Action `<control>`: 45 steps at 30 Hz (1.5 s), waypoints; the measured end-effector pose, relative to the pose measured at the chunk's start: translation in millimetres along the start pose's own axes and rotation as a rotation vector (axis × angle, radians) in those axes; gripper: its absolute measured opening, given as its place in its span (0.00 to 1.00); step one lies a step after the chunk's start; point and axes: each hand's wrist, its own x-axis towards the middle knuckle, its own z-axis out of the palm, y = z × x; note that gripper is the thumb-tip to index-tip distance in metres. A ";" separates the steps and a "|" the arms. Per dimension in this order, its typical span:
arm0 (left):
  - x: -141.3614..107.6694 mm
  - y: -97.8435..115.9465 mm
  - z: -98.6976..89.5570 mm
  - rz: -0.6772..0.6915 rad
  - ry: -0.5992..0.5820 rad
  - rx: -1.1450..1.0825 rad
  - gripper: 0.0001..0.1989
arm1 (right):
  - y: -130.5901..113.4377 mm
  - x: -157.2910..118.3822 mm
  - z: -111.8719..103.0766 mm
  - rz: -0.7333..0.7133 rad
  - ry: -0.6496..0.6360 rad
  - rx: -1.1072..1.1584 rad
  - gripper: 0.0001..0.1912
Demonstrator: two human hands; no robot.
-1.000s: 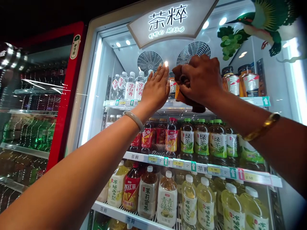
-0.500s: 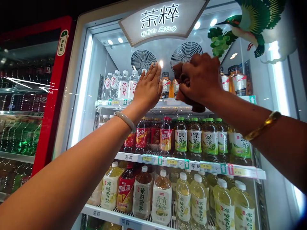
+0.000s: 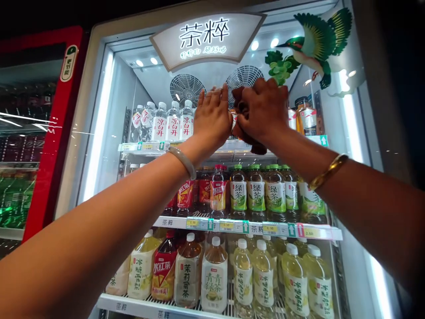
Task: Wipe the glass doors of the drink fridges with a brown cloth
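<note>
My left hand [image 3: 214, 114] is raised in front of the upper shelf of a lit drinks cooler, fingers stretched out and palm toward the glass [image 3: 149, 84]. A pale bangle [image 3: 183, 162] circles that wrist. Close beside it on the right, my right hand [image 3: 265, 110] is closed, its fingers curled. Dark brown shapes show at its left side and below it; whether they are a cloth or a reflection is unclear. A gold bangle [image 3: 328, 172] is on the right wrist. Clear water bottles [image 3: 173, 122] stand just left of my left hand.
Red-label bottles [image 3: 218, 189] and green-label bottles [image 3: 256, 190] line the middle shelf, with larger bottles [image 3: 214, 279] below. A lit sign [image 3: 207, 40] and a bird decoration [image 3: 315, 44] are at the top. A red-framed cooler [image 3: 49, 146] stands at the left.
The cooler has shifted left in view. My left hand has moved right across it, narrowing the gap to my right hand, which stays closed at about the same place on the cooler.
</note>
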 end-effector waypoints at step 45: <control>6.6 73.4 24.1 0.031 0.007 -0.043 0.31 | 61.8 -20.0 -15.3 0.052 0.008 -0.097 0.13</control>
